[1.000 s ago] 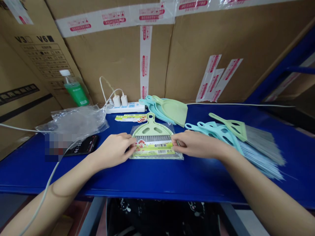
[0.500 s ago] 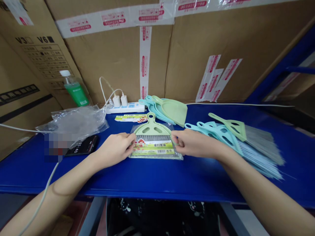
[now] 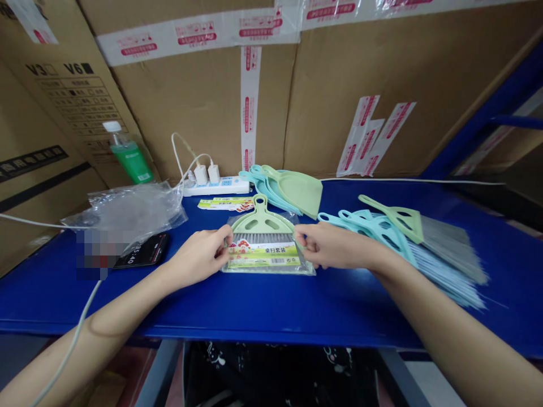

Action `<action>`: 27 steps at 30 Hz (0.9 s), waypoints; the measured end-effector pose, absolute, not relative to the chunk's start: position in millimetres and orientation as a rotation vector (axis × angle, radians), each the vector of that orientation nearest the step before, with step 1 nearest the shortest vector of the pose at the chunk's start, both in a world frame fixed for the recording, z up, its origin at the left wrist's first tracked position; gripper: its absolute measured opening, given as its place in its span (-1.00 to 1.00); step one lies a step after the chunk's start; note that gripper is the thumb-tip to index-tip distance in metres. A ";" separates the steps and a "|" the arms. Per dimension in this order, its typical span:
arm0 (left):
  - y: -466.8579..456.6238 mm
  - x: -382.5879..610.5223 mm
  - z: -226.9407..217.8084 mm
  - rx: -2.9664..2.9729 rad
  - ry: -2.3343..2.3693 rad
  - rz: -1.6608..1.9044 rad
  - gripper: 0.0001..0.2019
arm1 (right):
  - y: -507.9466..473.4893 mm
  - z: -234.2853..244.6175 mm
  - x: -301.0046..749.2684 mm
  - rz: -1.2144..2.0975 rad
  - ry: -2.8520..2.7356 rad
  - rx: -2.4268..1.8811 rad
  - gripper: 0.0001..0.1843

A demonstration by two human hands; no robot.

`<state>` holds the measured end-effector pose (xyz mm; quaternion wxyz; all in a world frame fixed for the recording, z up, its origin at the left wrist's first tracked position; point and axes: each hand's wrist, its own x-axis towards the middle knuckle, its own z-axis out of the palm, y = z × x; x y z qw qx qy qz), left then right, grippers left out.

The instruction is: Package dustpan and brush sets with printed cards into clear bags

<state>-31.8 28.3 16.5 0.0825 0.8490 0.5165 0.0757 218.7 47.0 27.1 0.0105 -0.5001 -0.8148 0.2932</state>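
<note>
A green brush and dustpan set [image 3: 262,222] lies on the blue table in a clear plastic bag [image 3: 300,219]. Its handle points away from me, and grey bristles show above a printed card [image 3: 265,254] inside the bag. My left hand [image 3: 206,252] is closed, pinching the bag's left edge. At the right edge, my right hand [image 3: 328,245] grips the bag with curled fingers. Behind the set are stacked blue and green dustpans [image 3: 299,189] and loose printed cards [image 3: 224,204]. Blue and green hand brushes [image 3: 394,226] lie to the right, bristles outward.
Clear plastic bags [image 3: 136,212] are piled at the left, beside a black device with a display [image 3: 146,251]. A green bottle [image 3: 129,158] and a white power strip [image 3: 224,185] with cables stand at the back. Cardboard boxes [image 3: 190,102] wall the table's rear.
Both hands stay on the bag's edges with barely any movement. My left fingers have shifted slightly up and the bagged set has hardly moved.
</note>
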 end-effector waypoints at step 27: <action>22.4 -20.2 2.1 3.194 1.060 -0.041 -0.57 | 43.9 13.6 206.2 0.569 -2.758 -0.931 -0.61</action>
